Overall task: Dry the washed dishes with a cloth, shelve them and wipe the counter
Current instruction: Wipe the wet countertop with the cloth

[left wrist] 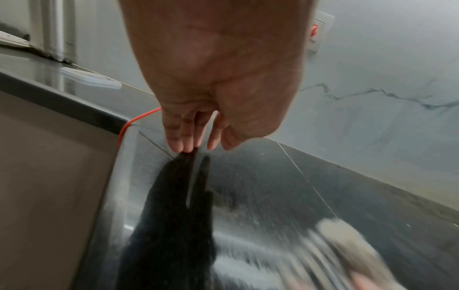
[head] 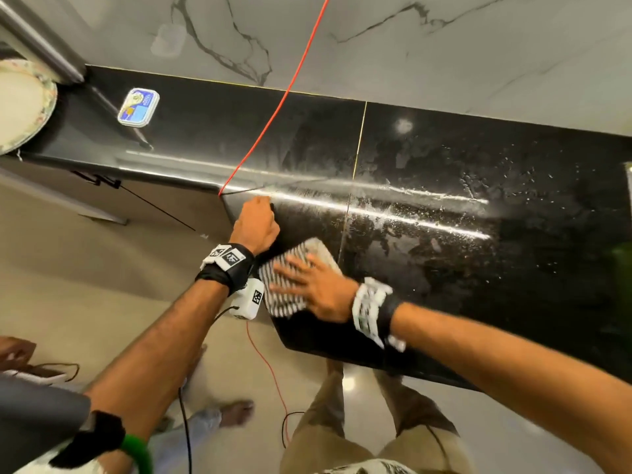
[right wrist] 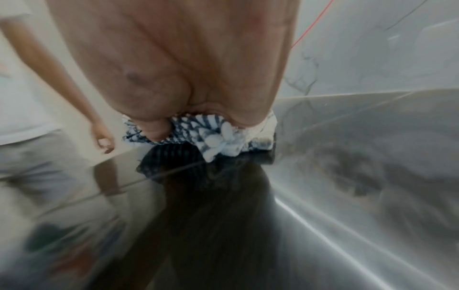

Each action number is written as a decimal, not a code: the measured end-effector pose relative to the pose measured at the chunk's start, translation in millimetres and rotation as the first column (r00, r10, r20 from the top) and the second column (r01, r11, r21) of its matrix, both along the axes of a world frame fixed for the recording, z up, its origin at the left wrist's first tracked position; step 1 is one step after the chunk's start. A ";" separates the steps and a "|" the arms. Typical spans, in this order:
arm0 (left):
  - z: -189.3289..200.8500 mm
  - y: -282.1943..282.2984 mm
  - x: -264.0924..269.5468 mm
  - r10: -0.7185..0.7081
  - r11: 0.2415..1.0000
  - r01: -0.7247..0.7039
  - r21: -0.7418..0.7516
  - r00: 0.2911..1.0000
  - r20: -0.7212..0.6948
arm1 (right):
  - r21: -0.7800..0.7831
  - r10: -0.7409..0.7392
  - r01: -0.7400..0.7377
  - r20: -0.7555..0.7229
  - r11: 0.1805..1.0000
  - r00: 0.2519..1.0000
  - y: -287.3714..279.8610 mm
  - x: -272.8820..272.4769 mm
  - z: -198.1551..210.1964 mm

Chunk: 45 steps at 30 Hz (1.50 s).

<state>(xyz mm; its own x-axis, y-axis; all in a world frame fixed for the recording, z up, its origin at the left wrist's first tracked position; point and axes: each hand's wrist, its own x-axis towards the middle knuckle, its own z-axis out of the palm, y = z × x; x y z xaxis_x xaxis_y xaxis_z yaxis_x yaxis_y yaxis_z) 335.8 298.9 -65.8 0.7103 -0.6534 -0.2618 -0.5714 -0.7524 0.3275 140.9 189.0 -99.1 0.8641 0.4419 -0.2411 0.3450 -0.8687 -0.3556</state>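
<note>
A blue-and-white striped cloth [head: 316, 249] lies on the black stone counter [head: 444, 275] near its front corner. My right hand [head: 307, 282] presses flat on the cloth with fingers spread; in the right wrist view the cloth [right wrist: 216, 133] bunches under the palm. My left hand [head: 260, 217] holds nothing and rests just left of the cloth. In the left wrist view its straight fingertips [left wrist: 185, 144] touch the counter by the corner edge. Water streaks and droplets [head: 427, 213] cover the counter to the right of the cloth.
A round plate [head: 20, 107] sits at the counter's far left beside a steel post. A blue tin [head: 138, 107] lies behind it. A red cable [head: 273, 107] crosses the counter and drops over the edge. Another person's foot [head: 236, 412] stands on the floor.
</note>
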 end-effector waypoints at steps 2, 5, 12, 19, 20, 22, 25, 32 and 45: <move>-2.8 -5.2 -12.7 -0.040 0.997 0.036 0.075 0.998 0.045 | 0.031 0.024 -0.025 0.004 0.999 1.000 10.1 -66.8 1.7; -7.4 -9.7 -28.0 -0.085 0.988 0.077 0.136 0.995 0.055 | 0.050 0.084 -0.082 -0.053 0.995 0.995 -9.2 -132.7 14.7; -2.0 -50.9 -47.6 -0.125 0.991 0.124 0.059 0.992 0.014 | -0.006 -0.383 0.383 -0.032 0.924 0.923 -117.7 -71.6 14.5; 0.1 -92.6 -54.9 -0.178 0.984 0.178 0.007 0.984 0.007 | 0.079 -0.190 0.186 0.039 0.979 0.981 -15.9 -166.5 3.4; -0.4 -96.6 -53.4 -0.182 0.983 0.182 0.004 0.983 0.010 | 0.083 -0.151 0.150 0.005 0.985 0.988 -12.6 -178.8 3.9; -2.4 -103.9 -46.7 -0.178 0.984 0.178 0.005 0.984 0.018 | 0.116 -0.091 0.096 -0.041 0.989 0.995 -26.8 -168.8 0.4; -1.8 -117.7 -26.8 -0.166 0.986 0.166 0.000 0.986 0.005 | 0.140 -0.132 0.127 0.026 0.982 0.991 -71.8 -97.1 -8.4; 5.6 -138.8 5.5 -0.169 0.985 0.169 0.023 0.986 -0.007 | 0.111 -0.487 0.475 0.180 0.873 0.854 -202.5 44.9 6.6; 0.4 -192.2 42.7 -0.141 0.990 0.138 0.039 0.986 0.092 | -0.022 -0.454 0.458 0.103 0.889 0.885 -177.6 38.3 -16.4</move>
